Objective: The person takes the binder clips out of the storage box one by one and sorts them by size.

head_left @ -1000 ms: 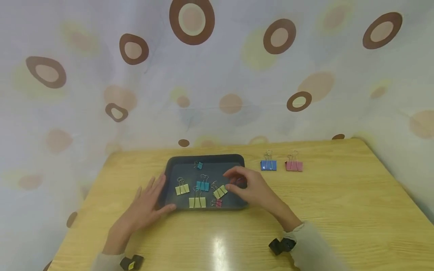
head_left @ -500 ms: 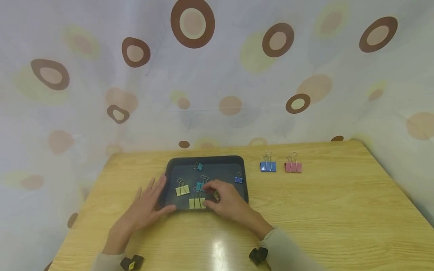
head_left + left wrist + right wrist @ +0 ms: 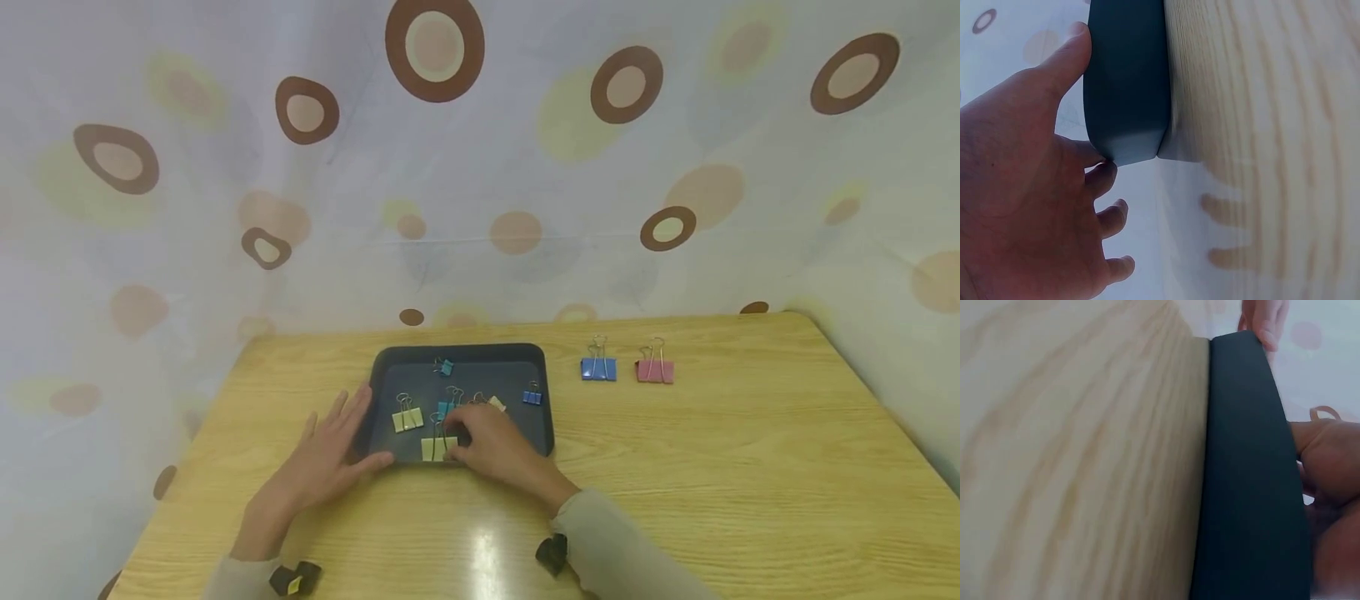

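- Head view, nearest the person: the left hand [image 3: 330, 458] lies flat on the wooden table [image 3: 750, 467], fingers straight and spread, thumb and fingertips against the near left corner of the dark tray [image 3: 457, 353]. It sits where it sat a second ago, so it is simply bracing the tray.
- Left wrist view agrees: the thumb rests along the tray's outer wall [image 3: 1125, 81] and the other fingers touch the corner, nothing gripped.
- Just beyond, the right hand [image 3: 491, 446] has travelled from the right part of the tray to its near middle. Its fingers are curled down at the yellow clip [image 3: 437, 447] by the near wall; I cannot tell whether they pinch it yet or only touch its wire handles.
- With the hand gone from the right side, a small blue clip [image 3: 532, 397] shows there, lying loose, and a yellow clip tip peeps out behind the knuckles.
- My reading: the hand has switched targets to the near yellow clip, and a lift looks close.
- Farther in, another yellow clip [image 3: 407, 419], a teal clip [image 3: 448, 407] and a small teal clip [image 3: 445, 366] lie untouched.
- Farthest, on the bare table right of the tray, a large blue clip [image 3: 598, 367] and a pink clip [image 3: 655, 370] stand side by side, unmoved.
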A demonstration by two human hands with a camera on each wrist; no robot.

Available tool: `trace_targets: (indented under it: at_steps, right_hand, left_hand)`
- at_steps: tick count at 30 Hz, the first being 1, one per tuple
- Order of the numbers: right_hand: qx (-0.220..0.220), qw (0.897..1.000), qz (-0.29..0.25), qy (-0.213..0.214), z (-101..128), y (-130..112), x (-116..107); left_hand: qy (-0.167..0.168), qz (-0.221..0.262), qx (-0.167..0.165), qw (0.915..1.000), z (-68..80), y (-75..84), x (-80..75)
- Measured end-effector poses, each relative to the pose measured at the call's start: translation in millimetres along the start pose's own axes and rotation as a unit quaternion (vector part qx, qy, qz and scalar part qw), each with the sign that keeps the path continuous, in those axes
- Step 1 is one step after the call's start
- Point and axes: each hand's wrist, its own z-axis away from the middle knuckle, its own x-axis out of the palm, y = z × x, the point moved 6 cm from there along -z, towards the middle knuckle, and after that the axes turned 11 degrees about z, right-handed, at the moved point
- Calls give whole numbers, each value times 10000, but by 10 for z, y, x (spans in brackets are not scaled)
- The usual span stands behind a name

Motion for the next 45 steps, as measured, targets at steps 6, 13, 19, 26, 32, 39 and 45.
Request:
trace_targets:
  at_steps: [6, 13, 19, 26, 32, 39, 45]
  right_hand:
    - [190, 9996, 161, -96, -27, 0, 36]
    - [103, 9997, -208, -69, -34, 4, 15]
    - [29, 9949, -973, 277, 11, 12, -103]
    - [-130, 9844, -1634, 644, 158, 94, -302]
    - [-325, 9801, -1733, 914, 226, 243, -529]
    - [-285, 9761, -1847, 1107, 338, 425, -788]
    - [-160, 9747, -1881, 1199, 465, 593, -912]
  left_hand:
    - [107, 33, 116, 9999, 4, 22, 19]
    - [65, -11, -24, 10000, 7, 28, -16]
    - [24, 2, -53, 10000, 4, 5, -3]
    - [72, -70, -5, 9999, 19, 22, 3]
    - [140, -136, 51, 9998, 15, 47, -23]
    - [122, -170, 17, 9998, -8, 20, -25]
    - [86, -117, -33, 9999, 18, 5, 2]
